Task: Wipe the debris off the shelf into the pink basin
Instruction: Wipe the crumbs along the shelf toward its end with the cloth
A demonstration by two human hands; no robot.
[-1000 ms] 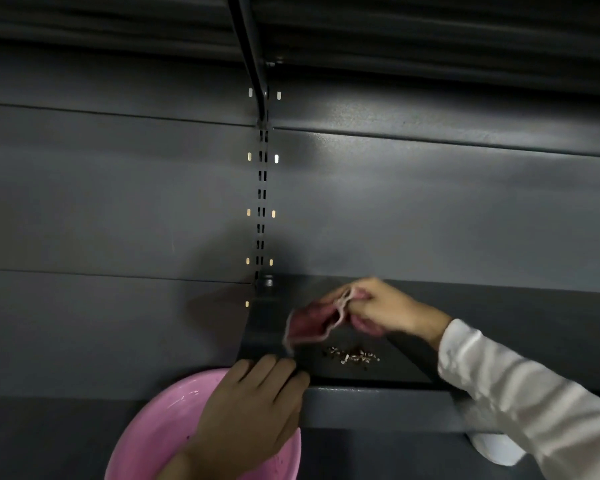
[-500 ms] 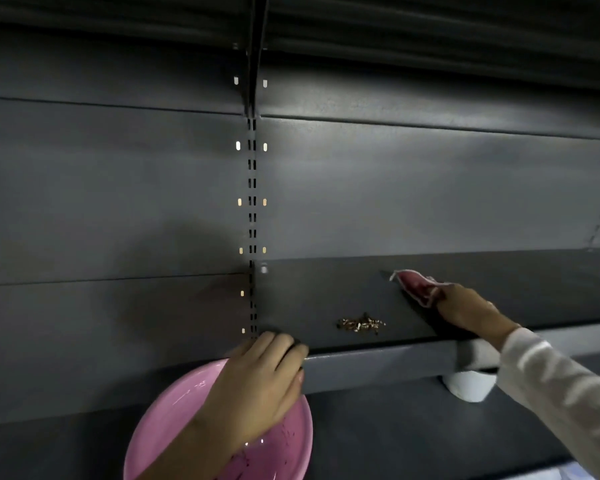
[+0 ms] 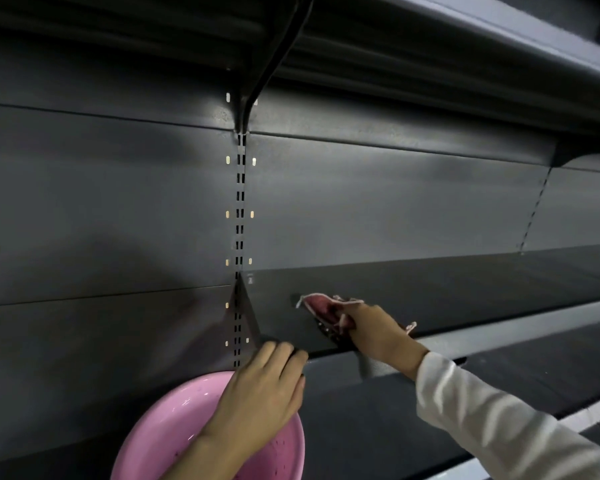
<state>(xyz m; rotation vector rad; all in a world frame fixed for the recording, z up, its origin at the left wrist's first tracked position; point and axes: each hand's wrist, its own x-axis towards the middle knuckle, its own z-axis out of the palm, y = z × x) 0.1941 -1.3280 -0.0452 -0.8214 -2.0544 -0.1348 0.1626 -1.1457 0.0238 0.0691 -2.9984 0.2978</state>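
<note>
The right hand (image 3: 374, 332) grips a pink cloth (image 3: 321, 306) and presses it onto the dark shelf (image 3: 465, 289), just behind a small dark heap of debris (image 3: 329, 333) lying near the shelf's front edge. The left hand (image 3: 260, 386) curls its fingers over the shelf's left front corner and also holds the pink basin (image 3: 174, 424) up under that edge, a little left of the debris; dark specks dot the basin's inside. A white sleeve (image 3: 499, 420) covers the right arm
</note>
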